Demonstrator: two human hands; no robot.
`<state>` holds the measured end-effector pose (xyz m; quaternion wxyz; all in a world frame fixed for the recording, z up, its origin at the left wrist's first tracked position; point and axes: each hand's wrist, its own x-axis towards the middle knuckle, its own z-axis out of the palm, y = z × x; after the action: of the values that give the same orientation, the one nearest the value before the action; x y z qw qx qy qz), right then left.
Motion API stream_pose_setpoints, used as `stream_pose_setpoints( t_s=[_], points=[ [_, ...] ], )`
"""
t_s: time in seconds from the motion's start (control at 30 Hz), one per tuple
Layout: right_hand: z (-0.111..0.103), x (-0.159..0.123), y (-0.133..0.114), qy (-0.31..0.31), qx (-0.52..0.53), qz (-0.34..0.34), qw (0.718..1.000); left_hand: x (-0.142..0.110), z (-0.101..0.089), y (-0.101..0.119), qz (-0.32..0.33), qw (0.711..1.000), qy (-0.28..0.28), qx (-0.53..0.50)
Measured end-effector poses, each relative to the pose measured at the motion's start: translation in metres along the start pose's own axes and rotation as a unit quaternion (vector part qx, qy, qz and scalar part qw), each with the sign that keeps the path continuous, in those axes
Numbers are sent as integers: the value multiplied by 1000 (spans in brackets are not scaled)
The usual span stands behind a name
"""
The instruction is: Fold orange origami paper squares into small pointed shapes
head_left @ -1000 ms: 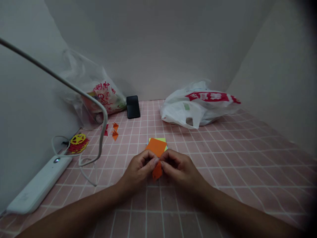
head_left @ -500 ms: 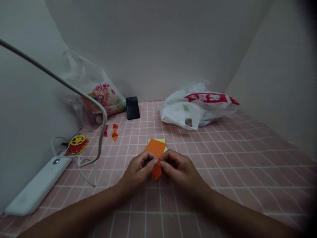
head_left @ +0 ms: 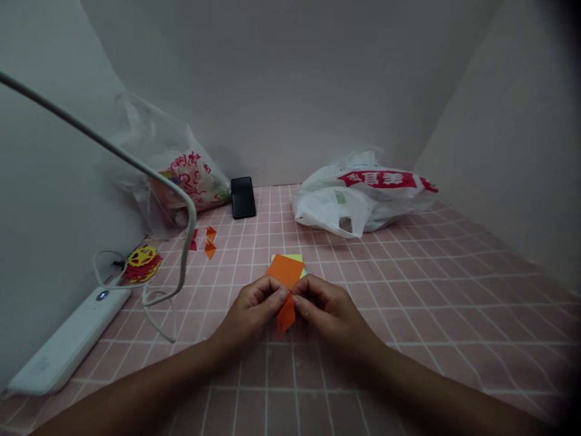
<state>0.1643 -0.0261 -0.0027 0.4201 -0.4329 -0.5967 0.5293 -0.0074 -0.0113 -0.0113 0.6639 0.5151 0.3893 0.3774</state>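
My left hand (head_left: 259, 306) and my right hand (head_left: 325, 306) meet at the middle of the table, both closed in a pinch. Between their thumbs and fingers is a small folded orange paper (head_left: 286, 315), its pointed lower part hanging below the fingertips. Just beyond the fingers lies a stack of square paper, an orange sheet (head_left: 287, 270) on top and a yellow-green sheet (head_left: 295, 258) peeking out behind. The fingers cover the upper end of the folded piece and the near edge of the stack.
Two small orange folded papers (head_left: 210, 248) and a red one (head_left: 193, 240) lie at left. Behind them are a plastic bag (head_left: 195, 181) and a black phone (head_left: 244, 198). A white bag (head_left: 336, 206) rests back right. A white power strip (head_left: 68, 345), grey cable (head_left: 188, 242) and yellow-red cutouts (head_left: 143, 260) stand left.
The folded orange paper has tilted and shifted very slightly in my fingers. Both hands stay in nearly the same place, and everything else is still.
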Motion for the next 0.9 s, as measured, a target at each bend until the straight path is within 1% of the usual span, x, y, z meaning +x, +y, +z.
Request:
stream_pose_setpoints(
  t_s=[0.13, 0.33, 0.53, 0.63, 0.73, 0.9],
  points=[
    [0, 0, 0, 3, 0, 0, 1000, 1, -1, -1, -4, 1000, -14, -25],
    [-1, 1, 0, 11, -14, -3, 1000, 0, -1, 0, 8, 1000, 8, 12],
    [0, 1, 0, 13, -9, -4, 1000, 1, -1, 0, 6, 1000, 3, 11],
    [0, 0, 0, 3, 16, 9, 1000, 2, -1, 4, 17, 999, 8, 46],
    [0, 1, 1, -16, 50, 34, 998, 2, -2, 8, 18, 996, 1, 82],
    [-1, 2, 2, -11, 64, 49, 997, 3, -3, 7, 12, 996, -4, 92]
  ],
)
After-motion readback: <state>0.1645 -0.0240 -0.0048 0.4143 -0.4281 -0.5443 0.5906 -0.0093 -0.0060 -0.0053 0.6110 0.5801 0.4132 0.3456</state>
